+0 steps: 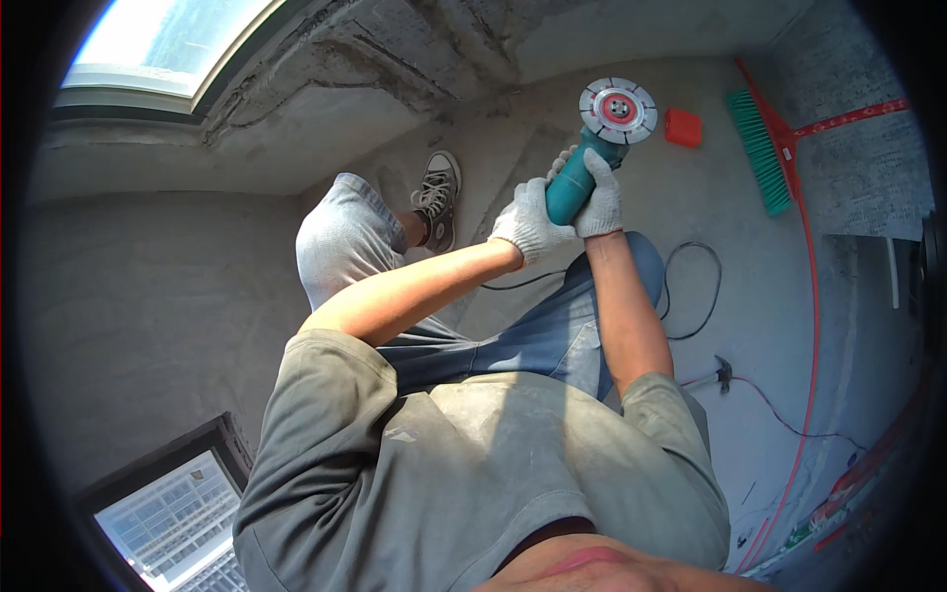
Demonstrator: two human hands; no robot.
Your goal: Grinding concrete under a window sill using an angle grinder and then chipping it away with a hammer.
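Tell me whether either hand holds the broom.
No, the left hand and right hand both grip the grinder; the broom is off to the right.

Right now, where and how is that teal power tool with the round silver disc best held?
Probably by the teal cylindrical tool body, coming from the end opposite the silver disc with a red centre, whose slotted rim is exposed. The body looks narrow enough to wrap: the pale-gloved left grip and pale-gloved right grip both hold it.
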